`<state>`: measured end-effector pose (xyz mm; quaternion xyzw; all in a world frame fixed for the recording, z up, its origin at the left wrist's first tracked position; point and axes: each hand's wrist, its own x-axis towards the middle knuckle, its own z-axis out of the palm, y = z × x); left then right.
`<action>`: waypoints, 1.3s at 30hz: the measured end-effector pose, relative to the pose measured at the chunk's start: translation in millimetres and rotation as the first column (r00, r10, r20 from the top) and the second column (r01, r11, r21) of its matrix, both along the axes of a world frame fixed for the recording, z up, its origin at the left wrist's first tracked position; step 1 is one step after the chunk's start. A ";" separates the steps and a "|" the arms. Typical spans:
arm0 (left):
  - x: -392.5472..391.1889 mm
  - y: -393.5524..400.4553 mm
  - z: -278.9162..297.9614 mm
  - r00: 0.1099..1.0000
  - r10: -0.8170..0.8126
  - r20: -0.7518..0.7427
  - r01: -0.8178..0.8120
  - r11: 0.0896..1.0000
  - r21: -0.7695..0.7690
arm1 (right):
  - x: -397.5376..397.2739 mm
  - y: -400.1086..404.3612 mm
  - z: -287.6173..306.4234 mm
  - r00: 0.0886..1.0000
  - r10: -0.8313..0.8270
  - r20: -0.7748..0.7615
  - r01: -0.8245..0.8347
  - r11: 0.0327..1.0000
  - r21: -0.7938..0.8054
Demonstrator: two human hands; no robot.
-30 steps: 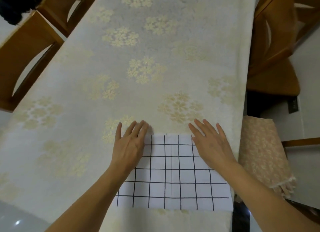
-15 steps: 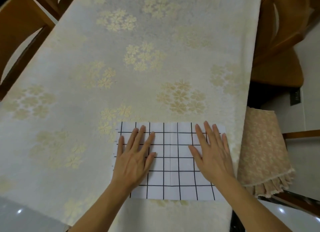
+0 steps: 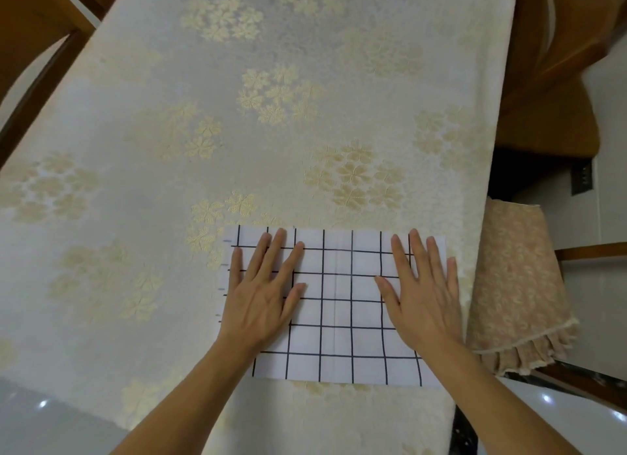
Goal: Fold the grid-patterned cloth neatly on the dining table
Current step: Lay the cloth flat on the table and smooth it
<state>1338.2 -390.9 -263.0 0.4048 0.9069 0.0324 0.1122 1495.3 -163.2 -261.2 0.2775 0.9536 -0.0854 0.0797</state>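
Note:
The grid-patterned cloth [image 3: 339, 305], white with black lines, lies folded into a flat rectangle near the table's front right. A faint vertical crease runs down its middle. My left hand [image 3: 263, 292] rests palm down on the cloth's left part, fingers spread. My right hand [image 3: 422, 292] lies flat on the right part, fingers apart. Neither hand grips anything. The dining table [image 3: 237, 132] is covered by a cream tablecloth with gold flower clusters.
Wooden chairs stand at the left [image 3: 30, 30] and the right [image 3: 556, 64] of the table. A chair with a beige patterned cushion cover [image 3: 515, 285] sits close to the table's right edge, next to my right hand. Glossy floor shows at the bottom corners.
Both hands slid back from the cloth's far edge toward me and now lie flat on its middle. The view shifted, so the cloth's far edge is uncovered.

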 end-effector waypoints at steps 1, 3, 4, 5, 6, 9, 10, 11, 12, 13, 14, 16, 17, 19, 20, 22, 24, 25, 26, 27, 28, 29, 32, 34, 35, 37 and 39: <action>0.3 0.4 -0.2 1.000 -0.004 0.003 0.004 1.000 0.000 | 0.1 -0.7 0.0 1.000 -0.003 -0.005 0.003 1.000 0.004; 0.3 1.8 2.0 1.000 -0.007 0.001 0.007 1.000 0.007 | 0.2 -1.1 3.1 1.000 -0.012 -0.020 0.013 1.000 0.016; 1.2 2.2 5.0 1.000 0.003 -0.009 -0.003 1.000 0.011 | 0.4 -2.1 6.4 0.999 -0.012 -0.036 0.012 1.000 0.020; 3.7 2.3 8.8 1.000 0.019 -0.022 -0.019 1.000 0.021 | 0.1 -4.7 10.8 0.998 -0.003 -0.059 0.004 1.000 0.018; 9.0 2.4 12.7 0.999 0.032 -0.036 -0.031 0.999 0.040 | -0.6 -10.0 15.8 0.996 0.018 -0.086 -0.018 1.000 0.011; 41.5 1.0 19.3 0.998 -0.023 -0.056 0.027 0.996 0.087 | -1.4 -43.9 23.7 0.983 0.148 -0.111 -0.151 0.988 -0.021; 53.3 -1.0 17.4 0.997 -0.054 -0.052 0.058 0.995 0.085 | 1.2 -57.4 20.3 0.977 0.190 -0.098 -0.194 0.980 -0.036; 63.0 -3.3 13.7 0.996 -0.072 -0.045 0.075 0.994 0.077 | 5.1 -68.6 15.3 0.973 0.218 -0.080 -0.222 0.974 -0.049; 69.8 -6.0 8.9 0.997 -0.074 -0.036 0.076 0.995 0.065 | 9.4 -76.5 9.8 0.972 0.229 -0.058 -0.233 0.971 -0.057; 73.6 -8.0 4.3 0.998 -0.064 -0.026 0.066 0.997 0.049 | 12.9 -80.3 4.9 0.973 0.227 -0.034 -0.229 0.972 -0.061; 75.1 -8.9 0.9 0.998 -0.052 -0.018 0.053 0.998 0.034 | 15.8 -80.5 1.2 0.975 0.220 -0.015 -0.221 0.974 -0.058; 75.0 -8.0 -0.9 0.999 -0.048 -0.004 0.048 0.999 0.013 | 20.4 -75.8 -1.6 0.976 0.218 0.005 -0.217 0.975 -0.042; 74.6 -7.7 -0.6 0.999 -0.049 -0.002 0.049 0.999 0.008 | 22.8 -72.3 -1.2 0.976 0.216 0.005 -0.216 0.976 -0.033; 73.0 -12.7 0.9 0.999 -0.037 0.001 0.037 0.999 0.004 | 31.7 -64.7 -0.4 0.982 0.190 0.003 -0.190 0.982 -0.027; 71.0 -18.1 1.4 1.000 -0.017 0.006 0.017 1.000 0.003 | 38.0 -59.3 -0.6 0.986 0.165 0.007 -0.165 0.986 -0.023; 65.4 -33.0 2.1 0.999 0.045 0.006 -0.045 0.999 -0.005 | 50.7 -45.1 -1.6 0.993 0.115 0.016 -0.115 0.993 -0.001; 58.9 -48.0 3.4 0.997 0.081 -0.004 -0.081 0.996 -0.023 | 63.0 -31.5 -3.8 0.996 0.084 0.016 -0.084 0.996 0.014; 56.5 -53.2 4.4 0.996 0.094 -0.001 -0.094 0.995 -0.029 | 68.0 -26.2 -4.7 0.997 0.073 0.009 -0.073 0.997 0.009; 55.0 -56.7 5.0 0.994 0.107 0.007 -0.107 0.994 -0.030 | 72.0 -22.5 -5.4 0.998 0.062 0.000 -0.062 0.998 0.000; 54.7 -58.3 5.3 0.993 0.120 0.011 -0.119 0.992 -0.031 | 75.1 -20.4 -6.0 0.999 0.053 -0.007 -0.053 0.999 -0.008; 54.6 -58.8 5.4 0.992 0.129 0.013 -0.128 0.991 -0.034 | 76.7 -19.1 -6.3 0.999 0.051 -0.011 -0.051 0.999 -0.012; 55.0 -58.9 5.5 0.991 0.135 0.014 -0.134 0.990 -0.037 | 77.6 -19.1 -6.1 0.999 0.050 -0.013 -0.050 0.999 -0.013; 54.5 -58.5 6.1 0.992 0.128 0.013 -0.127 0.990 -0.058 | 78.1 -19.0 -5.3 0.999 0.046 0.003 -0.046 0.999 -0.022; 54.0 -58.9 7.5 0.992 0.122 0.019 -0.121 0.991 -0.066 | 78.2 -19.3 -2.0 0.998 0.052 0.020 -0.051 0.998 -0.025; 53.6 -59.0 9.2 0.992 0.127 0.020 -0.125 0.990 -0.063 | 78.1 -19.3 0.0 0.998 0.055 0.018 -0.055 0.998 -0.027; 53.1 -59.4 15.1 0.987 0.161 0.017 -0.160 0.986 -0.049 | 75.1 -17.0 6.6 0.998 0.060 0.000 -0.060 0.998 -0.026; 52.6 -61.7 25.2 0.970 0.244 -0.009 -0.244 0.969 -0.037 | 68.8 -12.5 15.9 0.995 0.099 -0.024 -0.100 0.995 -0.030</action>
